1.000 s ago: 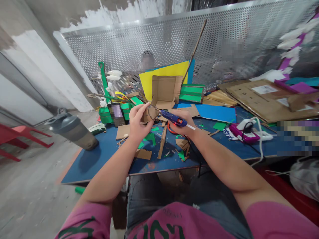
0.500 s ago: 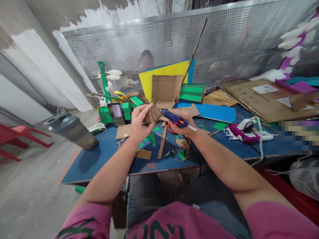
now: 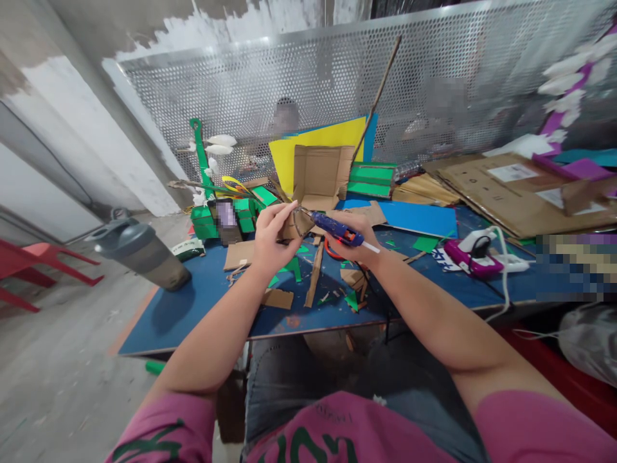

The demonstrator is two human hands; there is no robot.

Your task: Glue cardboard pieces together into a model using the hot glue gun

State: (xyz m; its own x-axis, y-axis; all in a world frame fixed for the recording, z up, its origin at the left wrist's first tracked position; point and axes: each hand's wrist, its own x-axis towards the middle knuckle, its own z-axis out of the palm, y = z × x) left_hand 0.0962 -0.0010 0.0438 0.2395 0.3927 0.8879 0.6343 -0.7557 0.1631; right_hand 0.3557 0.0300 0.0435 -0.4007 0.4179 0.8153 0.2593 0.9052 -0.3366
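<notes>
Left hand [image 3: 272,236] shifted slightly rightward, fingers clamped on cardboard piece [image 3: 289,228]; right hand [image 3: 365,239], fingers wrapped round glue gun [image 3: 336,229].

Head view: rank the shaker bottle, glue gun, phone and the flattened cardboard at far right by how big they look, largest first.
1. Flattened cardboard
2. Shaker bottle
3. Glue gun and phone, unranked: one longer, one wider, too alike in area to separate.

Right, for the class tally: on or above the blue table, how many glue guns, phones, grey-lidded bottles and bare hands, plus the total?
Glue guns: 1
Phones: 1
Grey-lidded bottles: 1
Bare hands, left hand and right hand: 2
Total: 5
</notes>
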